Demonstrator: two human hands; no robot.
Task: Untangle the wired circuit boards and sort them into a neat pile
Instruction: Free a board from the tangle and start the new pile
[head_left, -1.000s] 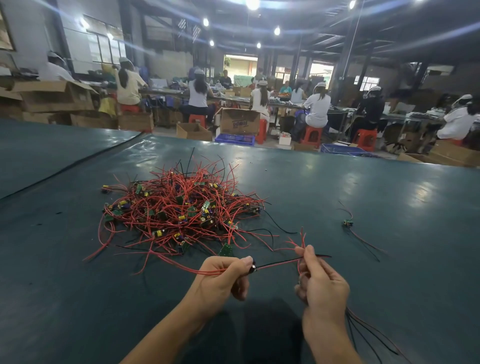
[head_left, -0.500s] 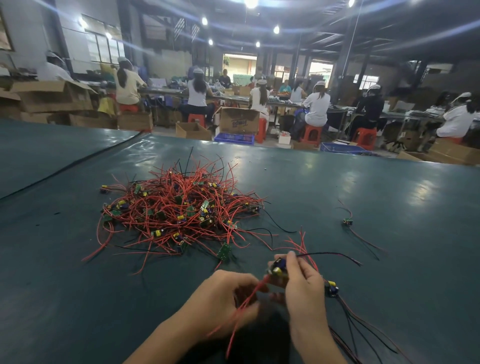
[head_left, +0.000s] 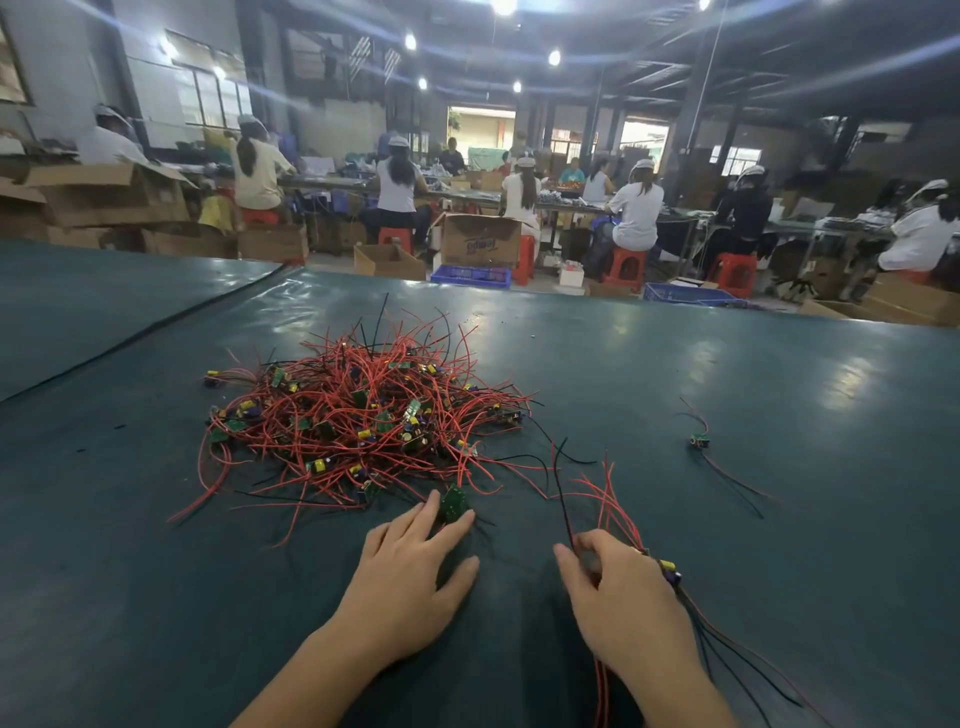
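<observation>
A tangled heap of small green circuit boards with red and black wires lies on the dark green table, ahead and to the left. My left hand stretches forward with straight fingers, its fingertips touching a green board at the heap's near edge. My right hand grips a bunch of boards with red and black wires; their wires stick up past my fingers and trail back along my wrist. The boards themselves are mostly hidden under that hand.
One loose board with wires lies alone on the table to the right. Beyond the table's far edge sit cardboard boxes, blue crates, red stools and several seated workers at long benches.
My hands have parted. The left hand let go of the wires it was working and reached forward to a board at the heap's edge. The right hand moved right, keeping the bunch.
</observation>
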